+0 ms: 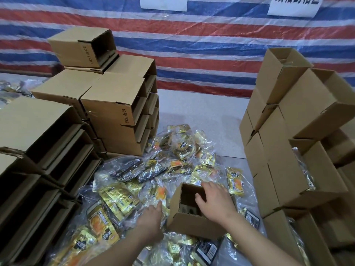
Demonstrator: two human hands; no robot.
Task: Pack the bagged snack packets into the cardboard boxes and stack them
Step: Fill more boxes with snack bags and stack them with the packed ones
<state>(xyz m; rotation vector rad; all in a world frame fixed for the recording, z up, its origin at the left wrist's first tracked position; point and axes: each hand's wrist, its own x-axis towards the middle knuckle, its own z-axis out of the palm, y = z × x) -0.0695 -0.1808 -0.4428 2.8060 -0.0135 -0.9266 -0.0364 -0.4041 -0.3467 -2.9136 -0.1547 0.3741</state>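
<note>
1. The right hand (215,200) lies over the open top of a small cardboard box (194,221), its fingers curled over the rim and gripping it.
2. The left hand (151,217) reaches into the bagged snack packets (119,200) just left of that box; whether its fingers grip a bag or only touch it cannot be told.
3. The box stands on the heap of packets, which spreads across the floor between the two box stacks.
4. Empty boxes lie on their sides in a left stack (115,112), crowding the heap.
5. A right stack (288,150) holds boxes with bags showing inside.
6. A striped tarp (192,45) hangs behind.
</note>
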